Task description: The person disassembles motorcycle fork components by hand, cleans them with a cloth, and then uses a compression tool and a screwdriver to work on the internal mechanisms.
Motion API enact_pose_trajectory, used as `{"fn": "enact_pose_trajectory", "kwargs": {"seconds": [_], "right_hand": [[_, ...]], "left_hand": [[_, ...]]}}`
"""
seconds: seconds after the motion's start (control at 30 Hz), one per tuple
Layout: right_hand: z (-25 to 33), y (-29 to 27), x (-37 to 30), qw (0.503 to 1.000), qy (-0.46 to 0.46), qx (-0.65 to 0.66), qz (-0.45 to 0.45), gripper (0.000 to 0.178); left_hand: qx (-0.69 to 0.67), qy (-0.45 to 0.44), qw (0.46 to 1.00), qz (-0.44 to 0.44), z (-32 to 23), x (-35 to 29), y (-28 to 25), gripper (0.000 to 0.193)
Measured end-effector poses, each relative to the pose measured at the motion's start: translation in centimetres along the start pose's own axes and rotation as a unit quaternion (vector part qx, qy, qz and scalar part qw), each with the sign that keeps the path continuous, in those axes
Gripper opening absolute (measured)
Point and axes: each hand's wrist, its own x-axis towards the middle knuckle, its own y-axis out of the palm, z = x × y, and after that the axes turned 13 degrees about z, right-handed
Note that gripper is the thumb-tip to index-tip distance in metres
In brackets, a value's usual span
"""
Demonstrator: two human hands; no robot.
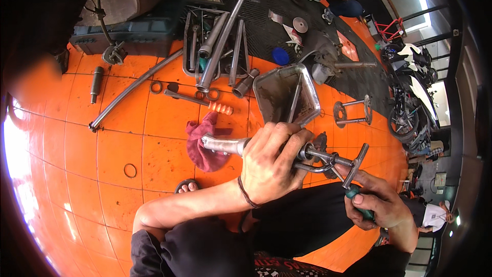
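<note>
At frame centre the left hand (269, 161) wraps its fingers around a metal tube (223, 145), hiding the tube's middle. Lower right, the right hand (376, 206) grips a green-handled tool (353, 166), the handle mostly covered by its closed fingers. The tool's tip is hard to make out among the clustered parts. A red rag (205, 149) lies on the orange floor (102, 143) behind the tube.

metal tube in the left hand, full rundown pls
The tube is bare silvery metal, dull and smudged, round in section. It lies roughly level, its free end pointing to the person's left over a maroon rag on the orange tile floor. The left hand wraps its middle, hiding that stretch. At the right a ringed end meets thinner rods. The right hand grips a green-handled tool set against those rods.
</note>
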Motion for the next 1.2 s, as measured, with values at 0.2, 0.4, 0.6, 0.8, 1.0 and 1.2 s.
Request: {"fn": "enact_pose_trajectory", "kwargs": {"seconds": [0.2, 0.4, 0.6, 0.8, 1.0, 1.2], "right_hand": [[0.4, 1.7, 0.1, 0.999, 0.012, -0.003, -0.038, 0.061], [0.1, 1.9, 1.8, 0.922, -0.042, -0.372, -0.103, 0.057], [-2.6, 0.7, 3.4, 0.764, -0.122, -0.611, -0.167, 0.064], [-3.3, -0.6, 4.8, 0.752, -0.2, -0.594, -0.203, 0.062], [-1.0, -0.3, 3.1, 0.658, -0.23, -0.666, -0.265, 0.043], [-2.3, 0.8, 2.8, 0.603, -0.222, -0.715, -0.277, 0.052]], "left_hand": [[0.012, 0.002, 1.0, -0.011, -0.2, 0.0, 0.4, 0.038], [0.011, -0.031, 0.999, -0.022, 0.3, 0.4, 0.7, 0.036], [0.009, -0.033, 0.999, -0.026, 0.6, 0.6, 0.6, 0.037], [0.012, -0.048, 0.998, -0.029, 0.5, 0.8, 0.0, 0.035], [0.01, -0.056, 0.998, -0.004, 0.7, 0.7, -0.5, 0.033], [-0.03, -0.112, 0.992, 0.053, -0.1, 0.5, -1.3, 0.041]]}}
